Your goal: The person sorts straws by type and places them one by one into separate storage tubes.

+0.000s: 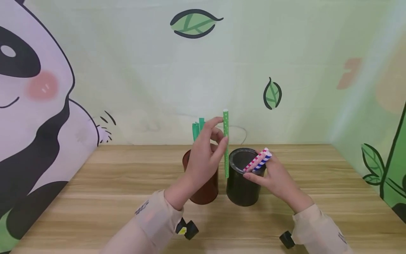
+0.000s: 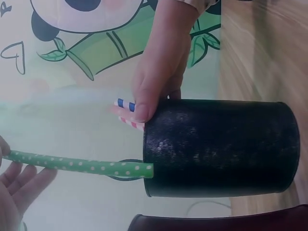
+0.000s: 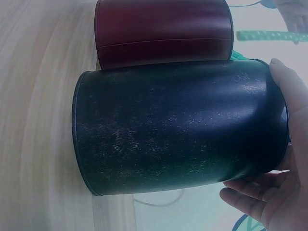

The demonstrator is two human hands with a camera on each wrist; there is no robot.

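Note:
My left hand [image 1: 205,152] pinches a green straw with white dots [image 1: 226,141] between thumb and fingers, holding it upright. The straw's lower end overlaps the near left side of a black cylindrical holder [image 1: 243,188] in the head view. My right hand [image 1: 279,176] grips that holder at its right rim, with the thumb in front and the fingers behind. Pink-striped [image 1: 256,159] and blue-striped [image 1: 262,161] straws lean out over the rim beside the right thumb. The left wrist view shows the dotted straw's lower end [image 2: 144,170] overlapping the holder's rim.
A dark red holder [image 1: 204,192] stands just left of the black one, with green strips [image 1: 196,131] poking out, partly behind my left hand. Both stand on a wooden table [image 1: 133,176]. A printed cloth with a panda [image 1: 57,116] hangs behind. Black wrist devices [image 1: 191,230] show below the sleeves.

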